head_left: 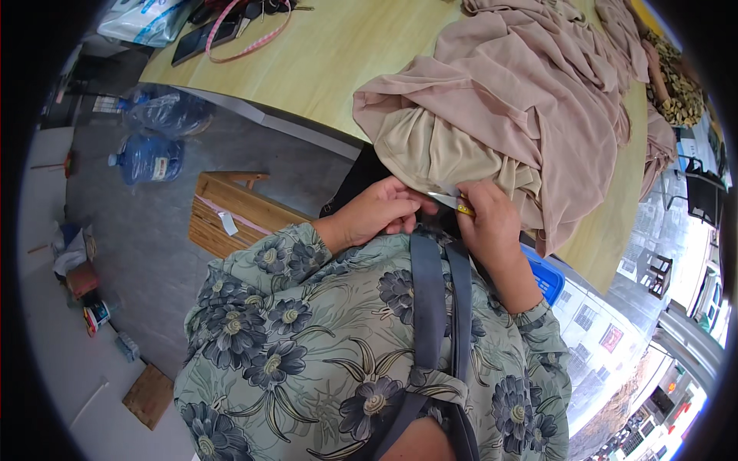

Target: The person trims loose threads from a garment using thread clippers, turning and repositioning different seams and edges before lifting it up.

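A large heap of dusty-pink cloth (pixel 492 92) hangs over the table's near edge, and its beige side (pixel 438 150) is folded out toward me. At the cloth's lower edge my left hand (pixel 373 213) is closed, its fingers pinching the beige hem. My right hand (pixel 490 223) grips thread snips (pixel 444 198) with a yellow handle. Their metal blades point left, beside the hem and close to my left fingertips. My fingers partly cover the snips, so whether the blades touch the cloth is unclear.
On the pale wooden table (pixel 330 54) lie a dark phone (pixel 201 42), a pink checked strap (pixel 254 48) and keys. A wooden stool (pixel 238 207) and blue water jugs (pixel 150 159) stand left. A blue basket (pixel 543 274) is below right. Another person's patterned sleeve (pixel 680 84) shows at far right.
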`<state>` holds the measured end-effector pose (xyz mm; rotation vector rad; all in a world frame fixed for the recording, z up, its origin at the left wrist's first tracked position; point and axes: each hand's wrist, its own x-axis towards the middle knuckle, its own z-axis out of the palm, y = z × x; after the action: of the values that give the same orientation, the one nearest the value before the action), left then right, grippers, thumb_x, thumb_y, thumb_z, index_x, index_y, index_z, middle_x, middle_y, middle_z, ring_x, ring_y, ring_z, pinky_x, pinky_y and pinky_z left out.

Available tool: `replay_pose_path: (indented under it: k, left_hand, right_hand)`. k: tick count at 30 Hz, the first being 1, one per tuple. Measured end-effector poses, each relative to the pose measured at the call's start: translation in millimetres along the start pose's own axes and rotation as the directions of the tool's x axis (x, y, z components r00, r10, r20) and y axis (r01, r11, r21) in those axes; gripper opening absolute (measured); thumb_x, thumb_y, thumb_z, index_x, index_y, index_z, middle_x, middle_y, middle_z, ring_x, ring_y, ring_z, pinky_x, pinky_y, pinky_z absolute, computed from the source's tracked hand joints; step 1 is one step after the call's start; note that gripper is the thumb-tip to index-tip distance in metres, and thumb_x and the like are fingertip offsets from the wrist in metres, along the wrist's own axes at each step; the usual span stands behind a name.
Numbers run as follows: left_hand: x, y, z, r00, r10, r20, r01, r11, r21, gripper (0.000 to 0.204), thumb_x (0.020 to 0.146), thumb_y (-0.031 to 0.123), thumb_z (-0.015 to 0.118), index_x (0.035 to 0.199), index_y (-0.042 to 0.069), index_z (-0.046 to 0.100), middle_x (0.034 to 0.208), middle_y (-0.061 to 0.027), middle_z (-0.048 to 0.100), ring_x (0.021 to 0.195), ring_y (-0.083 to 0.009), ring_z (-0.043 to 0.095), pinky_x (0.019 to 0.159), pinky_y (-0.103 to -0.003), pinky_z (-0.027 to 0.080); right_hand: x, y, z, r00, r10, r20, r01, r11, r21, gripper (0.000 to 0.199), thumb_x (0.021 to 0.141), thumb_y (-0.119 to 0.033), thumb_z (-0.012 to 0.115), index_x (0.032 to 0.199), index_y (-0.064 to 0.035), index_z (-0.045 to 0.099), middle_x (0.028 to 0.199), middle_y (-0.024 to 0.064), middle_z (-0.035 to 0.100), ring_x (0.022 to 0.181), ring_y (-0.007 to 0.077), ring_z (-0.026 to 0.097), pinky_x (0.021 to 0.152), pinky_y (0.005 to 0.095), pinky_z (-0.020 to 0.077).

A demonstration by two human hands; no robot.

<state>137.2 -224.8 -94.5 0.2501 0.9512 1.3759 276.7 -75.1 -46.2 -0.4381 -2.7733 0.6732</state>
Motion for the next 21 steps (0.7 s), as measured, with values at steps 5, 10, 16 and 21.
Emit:
replay_pose_path:
  k: [5,10,16,21]
  left_hand:
    - [1,21,7,0.999,-0.007,0.041,-0.003,0.972,0.234,0.017,0.090,0.011,0.051,0.098,0.000,0.061,0.073,-0.0013,0.057,0.063,-0.0077,0.050,0.051,-0.020,0.039]
    - [7,53,22,0.841,0.526,0.127,-0.447,0.543,0.711,0.013,0.087,0.009,0.055,0.091,-0.002,0.060,0.074,-0.0019,0.057,0.065,-0.0111,0.052,0.061,-0.024,0.043]
    - [31,74,32,0.649,0.700,0.296,-0.502,0.102,0.859,0.009,0.081,0.011,0.057,0.081,0.002,0.057,0.073,-0.0129,0.057,0.068,-0.0293,0.056,0.060,-0.036,0.044]
    - [49,72,26,0.632,0.677,0.378,-0.542,0.037,0.840,0.011,0.080,0.014,0.058,0.083,0.003,0.057,0.074,-0.0125,0.057,0.070,-0.0293,0.056,0.061,-0.037,0.044]
  right_hand:
    - [5,13,-8,0.994,0.110,0.016,-0.110,0.950,0.291,0.017,0.073,-0.002,0.057,0.090,-0.0040,0.054,0.080,0.0121,0.056,0.071,0.0287,0.056,0.062,0.0334,0.0455]
    - [13,12,-16,0.952,0.270,0.146,-0.307,0.821,0.482,0.009,0.082,-0.005,0.055,0.091,-0.0029,0.053,0.077,0.0103,0.055,0.067,0.0188,0.054,0.062,0.0277,0.0433]
    - [20,13,-22,0.882,0.419,0.217,-0.456,0.638,0.621,0.014,0.087,-0.011,0.054,0.099,-0.0028,0.054,0.079,-0.0010,0.055,0.071,0.0063,0.047,0.064,0.0222,0.0409]
    - [20,19,-21,0.922,0.353,0.157,-0.369,0.682,0.632,0.016,0.088,-0.016,0.056,0.092,-0.0010,0.057,0.078,-0.0019,0.054,0.072,0.0056,0.046,0.066,0.0205,0.0393]
